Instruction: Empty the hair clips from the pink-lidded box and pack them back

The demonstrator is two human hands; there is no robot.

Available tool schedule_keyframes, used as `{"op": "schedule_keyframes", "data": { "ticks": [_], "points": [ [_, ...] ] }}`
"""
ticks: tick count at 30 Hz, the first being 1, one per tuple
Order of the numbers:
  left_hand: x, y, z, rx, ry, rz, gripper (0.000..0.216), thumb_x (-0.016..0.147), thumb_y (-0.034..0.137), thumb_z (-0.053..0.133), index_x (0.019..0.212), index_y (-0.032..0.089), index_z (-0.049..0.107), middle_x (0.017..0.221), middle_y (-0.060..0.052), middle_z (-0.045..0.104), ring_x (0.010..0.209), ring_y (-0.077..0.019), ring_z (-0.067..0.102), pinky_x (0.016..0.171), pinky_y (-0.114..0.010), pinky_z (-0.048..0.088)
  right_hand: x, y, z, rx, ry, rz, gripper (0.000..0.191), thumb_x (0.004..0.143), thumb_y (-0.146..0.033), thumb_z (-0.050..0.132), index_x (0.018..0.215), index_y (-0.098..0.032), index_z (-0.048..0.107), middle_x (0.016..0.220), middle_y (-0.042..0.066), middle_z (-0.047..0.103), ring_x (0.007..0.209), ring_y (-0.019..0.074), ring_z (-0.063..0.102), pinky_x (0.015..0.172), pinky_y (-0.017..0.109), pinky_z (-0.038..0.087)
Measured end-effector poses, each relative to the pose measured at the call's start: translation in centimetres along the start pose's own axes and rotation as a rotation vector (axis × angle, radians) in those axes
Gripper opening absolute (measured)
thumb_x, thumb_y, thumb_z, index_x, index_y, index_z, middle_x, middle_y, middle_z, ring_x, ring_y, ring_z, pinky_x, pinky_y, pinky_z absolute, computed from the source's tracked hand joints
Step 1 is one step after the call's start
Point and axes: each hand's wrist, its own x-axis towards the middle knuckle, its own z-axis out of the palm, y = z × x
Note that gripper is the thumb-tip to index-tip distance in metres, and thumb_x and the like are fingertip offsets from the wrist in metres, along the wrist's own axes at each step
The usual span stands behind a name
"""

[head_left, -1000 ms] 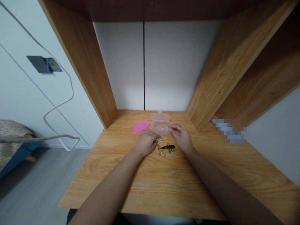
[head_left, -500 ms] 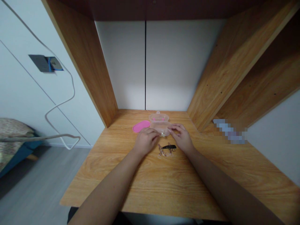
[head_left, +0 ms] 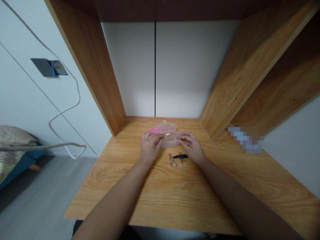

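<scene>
A clear plastic case [head_left: 170, 144] lies open on the table, its hinged lid [head_left: 165, 126] leaning back with pink bits along the hinge. My left hand [head_left: 150, 146] is closed in a pinch on a small shiny metal clip [head_left: 167, 135], held over the case's bottom half. At the case's right edge, my right hand [head_left: 192, 146] grips the rim between thumb and fingers. Partly hidden behind the lid and my left hand is a flat pink oval piece [head_left: 153, 131]. Nearer to me lie a slim black clip-like piece [head_left: 180, 156] and several thin copper-coloured looped pieces [head_left: 172, 160].
The wooden tabletop [head_left: 175, 196] sits between a left side panel [head_left: 87, 66] and a right one [head_left: 240, 73]. On the right rests a blurred-out pale object [head_left: 245, 140]. A white cable [head_left: 77, 86] hangs at the left wall, beside a bed [head_left: 15, 146].
My left hand has moved the metal clip up and left over the case. The case has shifted left, now covering part of the pink oval piece. My right hand stays on the rim.
</scene>
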Motion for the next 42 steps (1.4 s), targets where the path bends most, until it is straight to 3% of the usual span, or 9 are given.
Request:
{"op": "schedule_keyframes", "data": {
  "ticks": [15,22,31,38,42],
  "points": [
    [-0.1,-0.1,0.4,0.06,-0.05,-0.003,0.018,0.09,0.03,0.069,0.106,0.027,0.077,0.084,-0.004,0.072,0.087,-0.0208,0.061,0.084,-0.037,0.045,0.0,-0.2,0.2,0.015,0.006,0.0,0.031,0.088,-0.052,0.067,0.098,-0.025,0.077,0.115,0.01,0.055,0.105,0.0237,0.063,0.07,0.033,0.064],
    [0.0,0.4,0.2,0.029,-0.063,0.01,0.025,0.09,0.029,0.069,0.115,0.025,0.073,0.095,-0.004,0.076,0.091,-0.0217,0.061,0.086,-0.038,0.046,0.0,0.0,0.2,0.022,-0.013,-0.006,0.028,0.089,-0.049,0.066,0.1,-0.025,0.076,0.116,0.009,0.053,0.104,0.0227,0.063,0.073,0.034,0.064],
    [0.0,0.9,0.0,0.027,-0.076,0.015,0.023,0.092,0.029,0.064,0.113,0.022,0.072,0.105,-0.005,0.077,0.097,-0.0225,0.061,0.091,-0.04,0.045,0.0,0.0,0.2,-0.007,-0.009,-0.019,0.029,0.09,-0.048,0.065,0.101,-0.024,0.076,0.117,0.01,0.054,0.103,0.0222,0.063,0.068,0.031,0.063],
    [0.2,1.6,-0.7,-0.037,-0.1,0.232,0.022,0.09,0.021,0.058,0.107,0.021,0.071,0.109,-0.005,0.074,0.103,-0.0234,0.06,0.094,-0.042,0.046,0.0,0.2,0.2,0.008,-0.007,-0.024,0.028,0.09,-0.047,0.066,0.101,-0.023,0.076,0.115,0.01,0.055,0.106,0.0223,0.062,0.074,0.031,0.064],
    [0.0,2.3,-0.7,-0.09,-0.264,0.431,0.026,0.088,0.019,0.057,0.111,0.021,0.071,0.113,-0.006,0.073,0.104,-0.0227,0.06,0.095,-0.041,0.047,0.0,0.4,0.2,-0.001,-0.009,-0.028,0.026,0.091,-0.045,0.066,0.102,-0.024,0.076,0.117,0.01,0.055,0.108,0.0224,0.062,0.077,0.032,0.064]
  ]
}}
